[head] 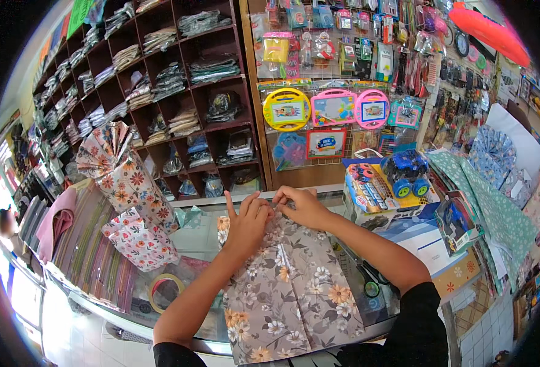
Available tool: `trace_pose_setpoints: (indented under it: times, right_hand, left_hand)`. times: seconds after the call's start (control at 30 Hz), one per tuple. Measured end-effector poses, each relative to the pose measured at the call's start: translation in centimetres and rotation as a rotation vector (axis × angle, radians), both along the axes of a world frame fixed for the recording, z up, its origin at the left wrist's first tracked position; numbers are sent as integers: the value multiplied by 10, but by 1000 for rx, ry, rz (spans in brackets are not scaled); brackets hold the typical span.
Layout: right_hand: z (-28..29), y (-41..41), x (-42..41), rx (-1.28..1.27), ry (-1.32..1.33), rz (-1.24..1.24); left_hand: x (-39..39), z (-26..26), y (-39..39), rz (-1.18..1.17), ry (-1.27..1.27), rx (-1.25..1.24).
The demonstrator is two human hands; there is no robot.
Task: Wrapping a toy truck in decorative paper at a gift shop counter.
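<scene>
Floral grey wrapping paper [274, 316] lies on a glass-topped counter [201, 250], with a lengthwise overlapping seam and its near end over the counter's front edge. At its far end the paper is bunched into small folds. My left hand [247, 227] presses on that end from the left, thumb and some fingertips pinching the folds, another finger raised. My right hand [304, 208] pinches the same folds from the right with thumb and bent fingers. The fingertips partly hide the gathered edge. Black-handled scissors [371, 280] lie right of the paper, below my right forearm.
A tape roll [166, 293] lies left of my left forearm. Two floral wrapped packages [132, 183] [140, 241] stand by stacked paper sheets [93, 229]. At right are a toy box [361, 197], a blue toy truck [406, 172] and a boxed toy [458, 222]. Shelves [215, 91] rise behind.
</scene>
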State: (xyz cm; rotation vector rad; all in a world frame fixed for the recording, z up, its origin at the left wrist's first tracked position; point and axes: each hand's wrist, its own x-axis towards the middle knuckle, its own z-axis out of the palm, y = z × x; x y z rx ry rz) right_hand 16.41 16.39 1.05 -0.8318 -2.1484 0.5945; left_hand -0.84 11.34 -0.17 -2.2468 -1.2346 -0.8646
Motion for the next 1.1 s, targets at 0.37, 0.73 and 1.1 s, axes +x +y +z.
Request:
trace_pose_setpoints:
  times: [0.37, 0.73, 1.1]
  right_hand:
    - [10, -5, 1, -41, -84, -23]
    - [0, 2, 3, -22, -18, -10]
    - [0, 14, 6, -251, 76, 144]
  left_hand:
    - [0, 2, -3, -8, 7, -30]
    - [1, -1, -4, -31, -13, -16]
    - [-1, 4, -3, 10, -209, -39]
